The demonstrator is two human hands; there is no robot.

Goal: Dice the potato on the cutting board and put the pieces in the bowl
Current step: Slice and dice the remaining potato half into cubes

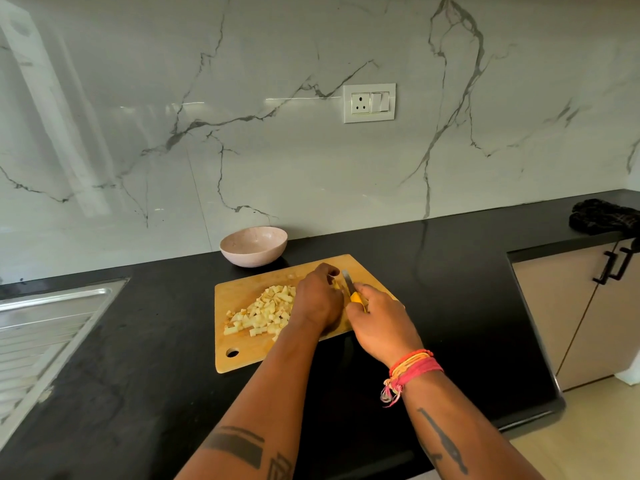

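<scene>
left hand is curled over the last bit of potato, pinning it for the knife gripped in the right hand; diced pieces pile on the cutting board; bowl waits behind, so scooping looks easy

Pale potato dice heaped on wooden cutting board; pink bowl upright behind board.

On the cutting board, the right hand holds a yellow-handled knife beside the left hand and diced potato.
</scene>
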